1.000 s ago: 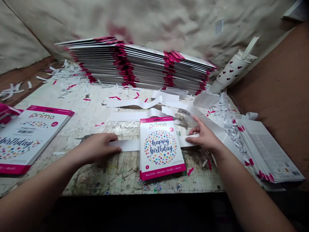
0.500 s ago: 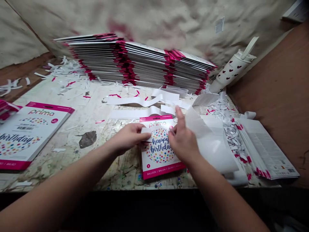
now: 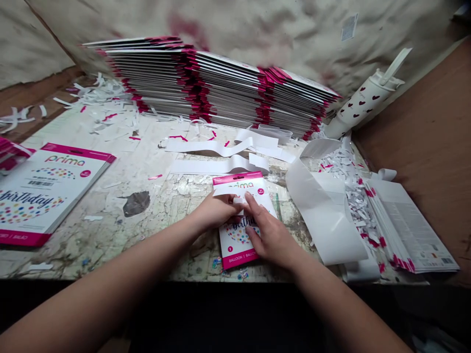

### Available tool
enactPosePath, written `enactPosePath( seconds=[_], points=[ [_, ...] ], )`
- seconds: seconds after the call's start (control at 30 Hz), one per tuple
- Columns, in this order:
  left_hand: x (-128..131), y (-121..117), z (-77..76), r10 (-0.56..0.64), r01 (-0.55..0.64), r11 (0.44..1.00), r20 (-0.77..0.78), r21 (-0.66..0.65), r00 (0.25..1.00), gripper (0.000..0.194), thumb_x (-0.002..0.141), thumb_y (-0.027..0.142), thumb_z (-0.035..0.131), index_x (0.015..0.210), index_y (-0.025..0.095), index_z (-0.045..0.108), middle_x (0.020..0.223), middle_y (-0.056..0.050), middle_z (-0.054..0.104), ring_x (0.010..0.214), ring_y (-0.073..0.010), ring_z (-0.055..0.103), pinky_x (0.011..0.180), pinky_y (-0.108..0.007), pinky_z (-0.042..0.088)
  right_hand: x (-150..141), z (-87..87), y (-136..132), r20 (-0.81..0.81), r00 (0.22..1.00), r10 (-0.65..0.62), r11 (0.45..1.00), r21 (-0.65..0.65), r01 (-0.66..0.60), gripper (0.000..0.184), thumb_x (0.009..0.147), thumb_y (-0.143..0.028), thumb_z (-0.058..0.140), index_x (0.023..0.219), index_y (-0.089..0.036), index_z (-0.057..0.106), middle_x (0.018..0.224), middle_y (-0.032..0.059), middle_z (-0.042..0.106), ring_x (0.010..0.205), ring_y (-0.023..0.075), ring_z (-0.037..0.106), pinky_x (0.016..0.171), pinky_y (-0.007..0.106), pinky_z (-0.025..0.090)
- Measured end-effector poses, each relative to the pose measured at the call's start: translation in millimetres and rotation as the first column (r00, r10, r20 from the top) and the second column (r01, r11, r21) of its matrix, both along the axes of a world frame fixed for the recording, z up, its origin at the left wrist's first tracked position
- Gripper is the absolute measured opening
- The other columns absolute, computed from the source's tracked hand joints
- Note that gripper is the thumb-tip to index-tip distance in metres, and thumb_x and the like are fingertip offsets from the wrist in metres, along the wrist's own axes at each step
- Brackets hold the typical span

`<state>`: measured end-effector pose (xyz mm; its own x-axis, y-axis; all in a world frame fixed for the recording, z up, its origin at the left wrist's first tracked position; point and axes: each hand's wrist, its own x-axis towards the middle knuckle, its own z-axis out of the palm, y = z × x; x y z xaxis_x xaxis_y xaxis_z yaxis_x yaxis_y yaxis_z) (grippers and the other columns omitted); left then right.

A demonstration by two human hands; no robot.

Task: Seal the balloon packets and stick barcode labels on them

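White paper strip (image 3: 226, 190) across that balloon card (image 3: 235, 247): who has it?

The person's left hand (image 3: 215, 212). Its fingers sit together and look pinched on the strip, right by the card's pink header (image 3: 235, 179).

And the right hand (image 3: 270, 236)?

Just beside it, over the card's face, fingers (image 3: 250, 205) close together, tips near the strip. Whether they clamp anything, I cannot tell.

Where's the card?

Flat on the scarred worktable (image 3: 84, 245), near its front edge, under the 2 hands.

Any handling tip?

I'd keep the pinch low and close to the paper, with the right hand pinning the card, so nothing slides or creases.

What's around it?

White liner (image 3: 324, 215) curls to the right, shredded paper (image 3: 349, 196) beyond that, another balloon card (image 3: 47, 191) far left, and a long stack of packaged balloons (image 3: 213, 83) along the back, a heart-print tumbler (image 3: 364, 105) at its end.
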<state>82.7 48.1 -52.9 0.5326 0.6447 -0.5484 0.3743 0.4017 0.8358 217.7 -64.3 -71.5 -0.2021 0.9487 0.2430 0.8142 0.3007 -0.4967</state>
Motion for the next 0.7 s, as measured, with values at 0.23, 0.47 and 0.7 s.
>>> enactPosePath(
  seconds=[0.23,0.47,0.7],
  points=[
    [0,2,-0.4,-0.010,0.008,0.999,0.065,0.041,0.998,0.013,0.065,0.021,0.061,0.058,0.015,0.051,0.052,0.001,0.057,0.049,-0.0117,0.058,0.047,-0.021,0.044,16,-1.9,-7,0.058,0.998,-0.020,0.999,-0.029,0.021,0.079,0.084,-0.017,0.045,0.145,-0.015,-0.005,0.141,0.0119,0.041,0.122,0.0206,0.046,0.106,0.047,0.032],
    [10,3,-11.5,-0.022,0.023,0.998,-0.012,0.065,1.000,0.008,0.064,0.016,0.056,0.059,0.016,0.051,0.049,0.001,0.057,0.044,-0.0118,0.055,0.044,-0.021,0.043,15,-0.6,-5,0.043,0.999,0.005,0.997,-0.072,-0.002,0.079,0.082,-0.018,0.045,0.145,-0.016,-0.001,0.138,0.0099,0.045,0.122,0.0192,0.046,0.108,0.046,0.029],
    [14,7,-8.8,-0.144,0.152,0.986,-0.114,0.066,0.983,0.011,0.065,0.022,0.053,0.062,0.013,0.059,0.053,-0.005,0.062,0.049,-0.0166,0.060,0.045,-0.024,0.045,16,-4.2,-7,0.059,0.998,-0.018,0.999,-0.029,0.020,0.079,0.081,-0.018,0.046,0.145,-0.016,0.001,0.138,0.0116,0.044,0.124,0.0205,0.044,0.107,0.045,0.031]
  ],
)
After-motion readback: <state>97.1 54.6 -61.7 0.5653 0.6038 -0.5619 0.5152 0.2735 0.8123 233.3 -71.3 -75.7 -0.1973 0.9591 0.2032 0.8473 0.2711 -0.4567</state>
